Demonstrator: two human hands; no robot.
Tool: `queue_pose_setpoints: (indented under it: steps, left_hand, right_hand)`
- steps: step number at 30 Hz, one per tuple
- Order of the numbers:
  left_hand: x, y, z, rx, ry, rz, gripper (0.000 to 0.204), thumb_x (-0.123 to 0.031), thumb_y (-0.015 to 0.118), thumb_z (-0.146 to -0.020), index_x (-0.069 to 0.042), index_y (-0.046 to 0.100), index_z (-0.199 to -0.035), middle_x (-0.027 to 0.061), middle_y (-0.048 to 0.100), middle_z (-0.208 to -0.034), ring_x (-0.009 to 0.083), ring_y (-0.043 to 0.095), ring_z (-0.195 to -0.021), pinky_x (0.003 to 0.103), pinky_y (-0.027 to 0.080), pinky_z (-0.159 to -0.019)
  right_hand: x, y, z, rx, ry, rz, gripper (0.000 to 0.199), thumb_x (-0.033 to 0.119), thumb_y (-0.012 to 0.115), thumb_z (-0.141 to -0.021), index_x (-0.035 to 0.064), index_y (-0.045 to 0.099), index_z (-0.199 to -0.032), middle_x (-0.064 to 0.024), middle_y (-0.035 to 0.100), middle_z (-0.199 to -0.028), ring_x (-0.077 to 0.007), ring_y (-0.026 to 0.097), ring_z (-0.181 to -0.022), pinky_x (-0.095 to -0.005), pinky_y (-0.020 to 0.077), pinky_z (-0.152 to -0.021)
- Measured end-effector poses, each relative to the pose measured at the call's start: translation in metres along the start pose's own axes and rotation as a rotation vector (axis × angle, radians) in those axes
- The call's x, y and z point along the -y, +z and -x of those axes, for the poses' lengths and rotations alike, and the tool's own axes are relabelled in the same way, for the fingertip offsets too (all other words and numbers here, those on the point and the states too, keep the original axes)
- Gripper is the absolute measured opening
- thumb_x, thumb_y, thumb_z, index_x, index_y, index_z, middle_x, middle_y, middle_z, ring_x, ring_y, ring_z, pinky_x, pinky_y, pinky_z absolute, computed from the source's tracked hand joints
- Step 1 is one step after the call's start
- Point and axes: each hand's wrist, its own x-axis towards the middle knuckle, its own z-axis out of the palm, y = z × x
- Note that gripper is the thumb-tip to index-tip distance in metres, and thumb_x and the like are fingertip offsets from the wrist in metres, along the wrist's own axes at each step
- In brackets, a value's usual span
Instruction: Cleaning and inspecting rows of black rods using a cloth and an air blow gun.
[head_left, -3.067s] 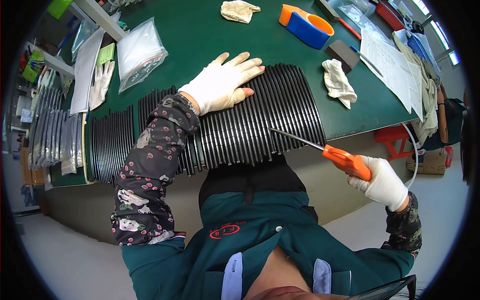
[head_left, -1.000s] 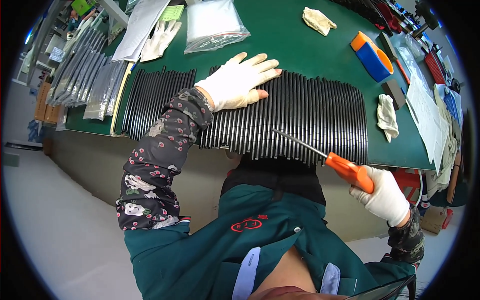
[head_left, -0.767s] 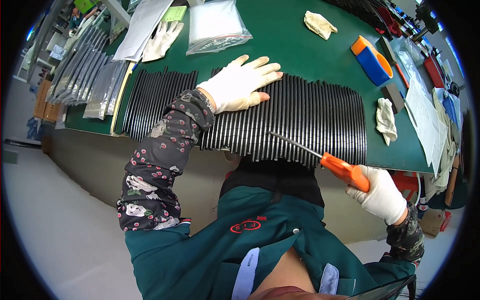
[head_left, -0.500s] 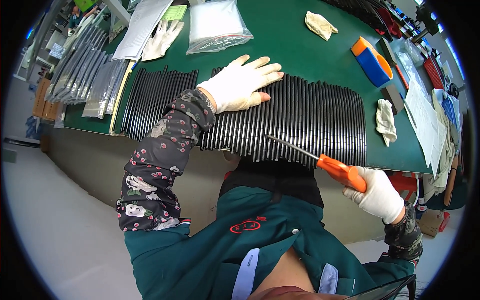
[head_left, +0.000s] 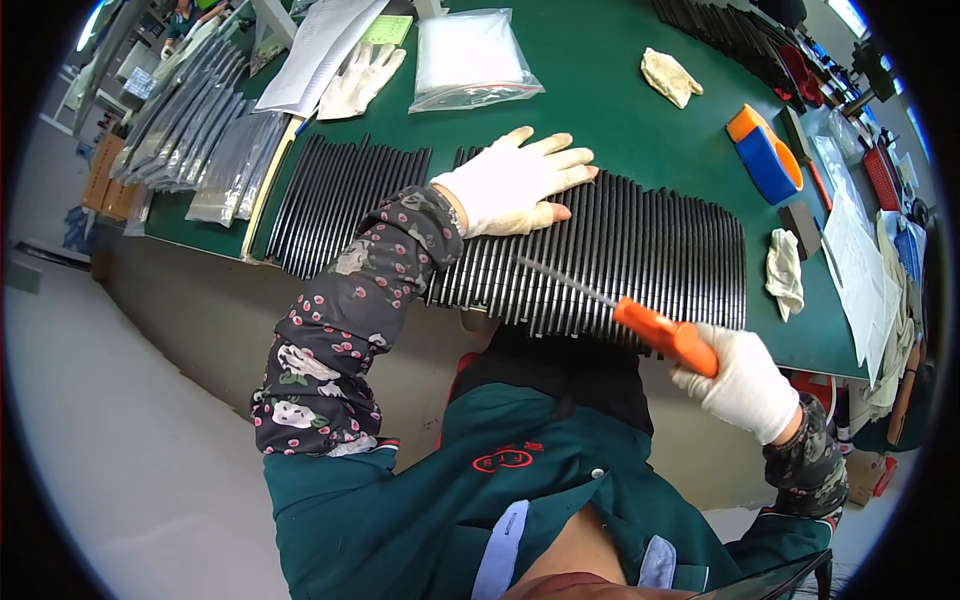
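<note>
A long row of thin black bars [head_left: 640, 250] lies side by side along the near edge of a green table [head_left: 600, 90]. My left hand [head_left: 510, 185], in a white glove, rests flat and spread on top of the bars. My right hand [head_left: 745, 385], also gloved, grips the orange handle of a screwdriver [head_left: 665, 333] below the table edge. Its thin metal shaft points up and left, its tip over the near ends of the bars, close under my left hand.
A second group of black bars [head_left: 330, 200] lies to the left. Grey sleeves [head_left: 200, 130], spare gloves [head_left: 360, 75] and a clear bag [head_left: 470, 55] sit at the far left. An orange-and-blue tape dispenser [head_left: 765, 155], cloths [head_left: 785, 270] and papers [head_left: 860, 270] lie to the right.
My right hand has moved the screwdriver left and slightly up, bringing its tip over the bars' near ends. My left hand has stayed flat on the bars.
</note>
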Motion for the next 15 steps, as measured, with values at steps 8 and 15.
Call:
queue_pose_setpoints:
  steps: [8,15]
  left_hand:
    - [0.002,0.001,0.003,-0.024,0.005,0.007,0.060,-0.034,0.056,-0.090,-0.010,0.038,-0.142,0.0109,0.033,-0.150,0.0299,0.028,-0.140,0.050,0.025,-0.112]
    - [0.060,-0.048,0.054,-0.259,-0.108,0.164,0.053,-0.036,0.046,-0.095,-0.007,0.041,-0.140,0.0166,0.041,-0.144,0.0312,0.035,-0.136,0.040,0.028,-0.112]
  right_hand:
    - [0.019,-0.003,-0.012,0.121,-0.007,-0.074,0.027,0.021,0.070,-0.079,0.0042,0.062,-0.099,-0.0161,0.063,-0.071,-0.0347,0.063,-0.067,-0.0386,0.0508,-0.065]
    - [0.020,-0.020,-0.017,0.062,0.035,-0.145,0.034,0.022,0.070,-0.078,0.0017,0.061,-0.104,-0.0202,0.062,-0.076,-0.0357,0.064,-0.073,-0.0384,0.0506,-0.070]
